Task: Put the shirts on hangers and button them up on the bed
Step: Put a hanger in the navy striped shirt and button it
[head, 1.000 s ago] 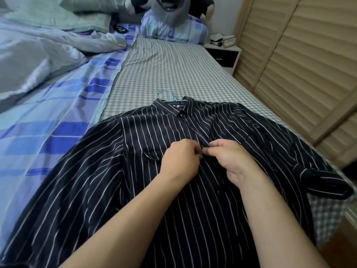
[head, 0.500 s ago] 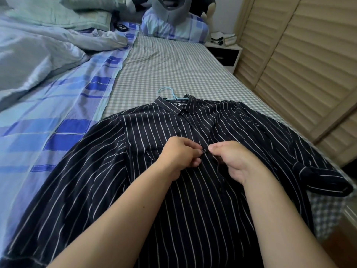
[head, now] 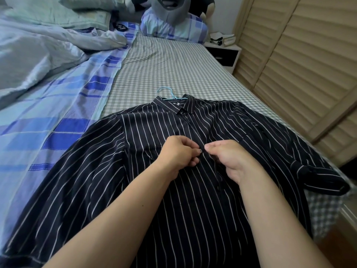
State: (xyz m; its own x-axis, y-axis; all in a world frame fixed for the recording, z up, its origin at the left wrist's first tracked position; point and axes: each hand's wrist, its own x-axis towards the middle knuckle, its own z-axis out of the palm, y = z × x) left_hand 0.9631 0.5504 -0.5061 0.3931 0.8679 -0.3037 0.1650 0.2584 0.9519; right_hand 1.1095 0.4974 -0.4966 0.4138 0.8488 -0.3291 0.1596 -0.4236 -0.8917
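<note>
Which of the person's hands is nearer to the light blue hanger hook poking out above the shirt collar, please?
Left. The left hand lies below the hanger hook, just left of the shirt's placket; the right hand sits lower and farther right.

This is a bedroom in a home. A big bed (head: 173, 70) fills most of the room, with a small-check sheet on it. A soft, crumpled blanket (head: 38, 55) lies along the bed's left edge, on a blue plaid cover (head: 63, 117). At the far edge of the bed sit a plaid pillow (head: 173, 28) and a plush toy (head: 170, 6). A little night table (head: 226, 53) with books stands at the far right corner. Wooden slat doors (head: 299, 64) run along the right side.
</note>
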